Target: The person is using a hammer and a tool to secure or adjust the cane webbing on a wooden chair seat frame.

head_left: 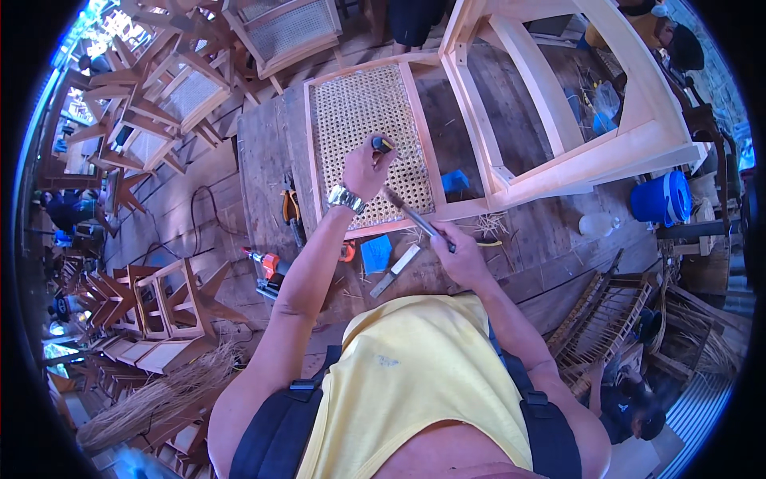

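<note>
On the workbench lies a wooden chair frame with a woven cane panel set in one section. My left hand is closed over the panel around a tool with a black-and-yellow handle end; its lower part is hidden by the hand. My right hand, nearer my body, grips the dark end of a hammer. The hammer's silver shaft slants up toward the panel, its head close below my left fist. The head's shape is hard to make out.
Pliers, a red-and-black power drill, a blue piece and a pale wooden-handled tool lie near the frame. Cane scraps are scattered around. A blue bucket stands right. Stacked chairs crowd the left. Other people are nearby.
</note>
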A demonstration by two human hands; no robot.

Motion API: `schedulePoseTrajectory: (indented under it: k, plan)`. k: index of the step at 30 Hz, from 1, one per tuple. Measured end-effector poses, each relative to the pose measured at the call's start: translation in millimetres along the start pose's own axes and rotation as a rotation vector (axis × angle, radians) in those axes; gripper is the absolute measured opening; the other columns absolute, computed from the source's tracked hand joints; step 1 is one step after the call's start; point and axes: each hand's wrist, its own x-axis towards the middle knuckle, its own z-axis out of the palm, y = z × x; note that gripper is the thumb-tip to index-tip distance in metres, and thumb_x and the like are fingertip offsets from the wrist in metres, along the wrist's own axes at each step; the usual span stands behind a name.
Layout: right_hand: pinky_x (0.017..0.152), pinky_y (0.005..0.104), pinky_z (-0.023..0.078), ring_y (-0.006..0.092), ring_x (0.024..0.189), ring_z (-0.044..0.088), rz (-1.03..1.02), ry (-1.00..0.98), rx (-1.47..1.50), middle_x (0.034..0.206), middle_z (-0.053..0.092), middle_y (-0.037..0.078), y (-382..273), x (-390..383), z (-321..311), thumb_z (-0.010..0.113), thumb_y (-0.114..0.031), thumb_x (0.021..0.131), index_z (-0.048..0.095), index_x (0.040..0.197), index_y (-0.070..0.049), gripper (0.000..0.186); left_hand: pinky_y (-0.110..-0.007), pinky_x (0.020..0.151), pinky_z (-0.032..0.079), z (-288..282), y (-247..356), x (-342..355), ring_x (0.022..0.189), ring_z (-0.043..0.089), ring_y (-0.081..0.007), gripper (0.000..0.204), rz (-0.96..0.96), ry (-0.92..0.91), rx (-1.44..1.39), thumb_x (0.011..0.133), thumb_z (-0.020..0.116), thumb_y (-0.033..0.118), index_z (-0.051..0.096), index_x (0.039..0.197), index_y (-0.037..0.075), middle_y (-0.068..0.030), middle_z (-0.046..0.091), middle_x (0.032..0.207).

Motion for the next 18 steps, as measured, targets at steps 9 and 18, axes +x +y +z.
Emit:
schedulePoseTrajectory:
  k: [9, 18]
  plan:
    - [0.071, 0.0256, 0.047, 0.0082, 0.079, 0.057, -0.047, 0.342, 0.019, 0.095, 0.064, 0.003, 17.4, 27.7, -17.7, 0.056, -0.014, 0.101, 0.059, 0.126, 0.0, 0.028, -0.029, 0.058, 0.049, -4.2, -11.0, 31.2, 0.064, 0.068, -0.0145, 0.019, -0.063, -0.063, 0.005, 0.088, 0.075, 0.02, 0.07, 0.102, 0.009, -0.0075, 0.072, 0.075]
    - [0.074, 0.0237, 0.046, 0.0069, 0.085, 0.057, -0.109, 0.319, 0.0, 0.098, 0.062, 0.002, 2.8, 43.2, -22.3, 0.055, -0.012, 0.102, 0.058, 0.126, 0.0, 0.028, -0.032, 0.061, 0.051, -1.0, -2.7, 37.8, 0.065, 0.068, -0.0193, 0.018, 0.019, -0.172, -0.007, 0.088, 0.073, 0.017, 0.066, 0.102, 0.009, -0.0089, 0.07, 0.075]
